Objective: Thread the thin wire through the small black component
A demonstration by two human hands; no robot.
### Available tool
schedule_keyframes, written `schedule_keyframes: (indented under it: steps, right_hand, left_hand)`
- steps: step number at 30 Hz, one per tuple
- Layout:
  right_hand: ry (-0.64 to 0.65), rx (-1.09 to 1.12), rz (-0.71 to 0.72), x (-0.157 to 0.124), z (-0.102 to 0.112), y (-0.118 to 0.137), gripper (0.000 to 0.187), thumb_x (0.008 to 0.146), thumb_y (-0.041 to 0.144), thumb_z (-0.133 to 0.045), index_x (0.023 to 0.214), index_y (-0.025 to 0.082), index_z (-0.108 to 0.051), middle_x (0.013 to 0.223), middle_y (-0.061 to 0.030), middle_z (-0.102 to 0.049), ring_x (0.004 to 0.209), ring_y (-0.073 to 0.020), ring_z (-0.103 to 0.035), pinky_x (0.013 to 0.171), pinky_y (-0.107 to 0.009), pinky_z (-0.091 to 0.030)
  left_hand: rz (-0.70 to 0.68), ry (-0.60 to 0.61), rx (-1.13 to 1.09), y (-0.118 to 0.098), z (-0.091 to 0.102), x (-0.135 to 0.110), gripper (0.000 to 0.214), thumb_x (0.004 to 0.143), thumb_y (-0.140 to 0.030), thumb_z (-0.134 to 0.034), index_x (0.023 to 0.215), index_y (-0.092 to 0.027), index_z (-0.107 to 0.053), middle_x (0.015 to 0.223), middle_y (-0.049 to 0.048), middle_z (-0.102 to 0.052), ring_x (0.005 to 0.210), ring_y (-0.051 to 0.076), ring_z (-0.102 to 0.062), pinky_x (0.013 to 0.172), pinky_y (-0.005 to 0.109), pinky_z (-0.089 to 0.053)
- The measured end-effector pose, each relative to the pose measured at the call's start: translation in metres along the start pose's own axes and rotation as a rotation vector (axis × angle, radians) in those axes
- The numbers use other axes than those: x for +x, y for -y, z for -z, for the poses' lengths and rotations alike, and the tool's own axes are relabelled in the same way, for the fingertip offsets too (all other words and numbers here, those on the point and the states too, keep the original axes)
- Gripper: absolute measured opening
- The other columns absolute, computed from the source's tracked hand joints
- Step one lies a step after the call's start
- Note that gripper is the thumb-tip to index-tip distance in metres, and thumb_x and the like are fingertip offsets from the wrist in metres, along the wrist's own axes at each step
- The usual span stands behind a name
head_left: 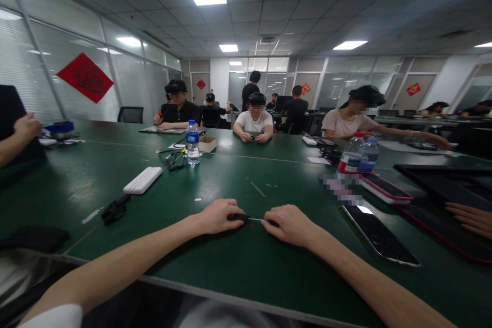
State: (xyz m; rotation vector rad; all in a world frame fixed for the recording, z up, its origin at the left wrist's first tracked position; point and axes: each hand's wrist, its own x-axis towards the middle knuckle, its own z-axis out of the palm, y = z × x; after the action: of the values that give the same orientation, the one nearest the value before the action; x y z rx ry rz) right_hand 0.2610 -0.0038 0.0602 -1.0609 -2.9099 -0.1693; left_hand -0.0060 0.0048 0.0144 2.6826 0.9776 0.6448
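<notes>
Both my hands rest on the green table point(246, 266) just ahead of me, fingers curled shut. My left hand point(219, 217) pinches a small black part point(238, 218) of a thin object. My right hand point(289, 224) grips its other end, with a short silvery piece point(255, 220) showing between the two hands. What the object is I cannot make out.
A phone point(378, 236) lies right of my right hand, with another red-edged phone point(386, 187) and bottles point(351, 154) beyond. A white case point(143, 180), a black item point(114, 210), a water bottle point(192, 142) and cables point(175, 159) lie to the left. Several people sit around the table.
</notes>
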Motion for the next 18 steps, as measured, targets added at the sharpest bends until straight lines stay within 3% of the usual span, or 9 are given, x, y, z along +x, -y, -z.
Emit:
schedule_keyframes:
  steps: [7,18]
  right_hand:
    - [0.012,-0.157,-0.062,-0.003,0.009,0.017,0.035,0.101,0.032,-0.041,0.09,0.017,-0.07,0.086,-0.0081,-0.07,0.067,-0.0163,-0.064,0.061,-0.025,-0.04]
    - [0.033,-0.253,-0.07,-0.003,0.01,0.035,0.031,0.101,0.027,-0.043,0.097,0.014,-0.069,0.09,-0.0122,-0.071,0.071,-0.0199,-0.068,0.066,-0.028,-0.047]
  left_hand:
    - [0.036,-0.019,0.135,-0.005,-0.007,0.001,0.022,0.093,-0.035,-0.059,0.099,-0.018,-0.073,0.088,0.0038,-0.067,0.074,0.015,-0.062,0.067,0.024,-0.044]
    - [0.04,-0.027,0.214,-0.007,-0.011,0.004,0.024,0.095,-0.036,-0.056,0.09,-0.017,-0.07,0.085,0.0041,-0.065,0.073,0.016,-0.061,0.066,0.025,-0.044]
